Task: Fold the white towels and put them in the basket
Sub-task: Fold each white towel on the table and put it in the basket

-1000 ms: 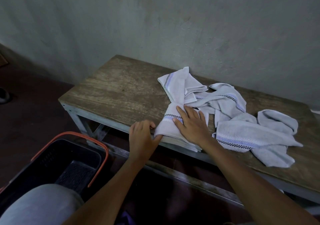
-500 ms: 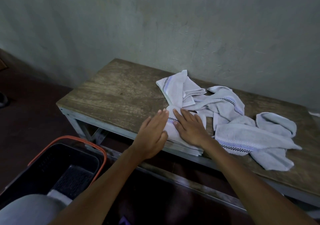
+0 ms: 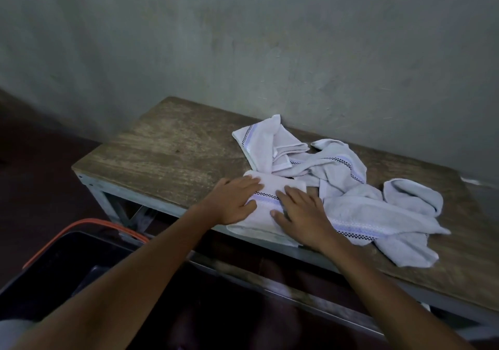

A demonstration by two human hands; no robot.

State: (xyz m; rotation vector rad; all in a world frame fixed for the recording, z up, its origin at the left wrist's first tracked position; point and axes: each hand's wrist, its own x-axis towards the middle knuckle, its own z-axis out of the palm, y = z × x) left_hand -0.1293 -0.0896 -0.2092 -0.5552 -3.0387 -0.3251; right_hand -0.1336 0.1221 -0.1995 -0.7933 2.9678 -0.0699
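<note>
Since half a second ago the left hand (image 3: 237, 201) has landed beside the right hand (image 3: 299, 214) on the folded towel (image 3: 270, 185); all fingers (image 3: 251, 183) lie straight, released, pressing, grasping nothing. That towel sits under them at the near edge of the counter (image 3: 172, 155), long axis seemingly front-to-back. Down-left of the fingers, nearer the left hand, the basket (image 3: 67, 255) is cut off by frame and forearm (image 3: 151, 258). Rightward lie loose towels (image 3: 351, 204).

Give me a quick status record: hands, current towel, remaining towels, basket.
left hand: flat, pressing on the folded towel
right hand: flat, pressing on the same towel
folded towel: at the near edge of the table, not yet in the basket
loose towels: crumpled heap on the table, behind and right of the folded one
basket: on the floor, lower left; contents unclear
</note>
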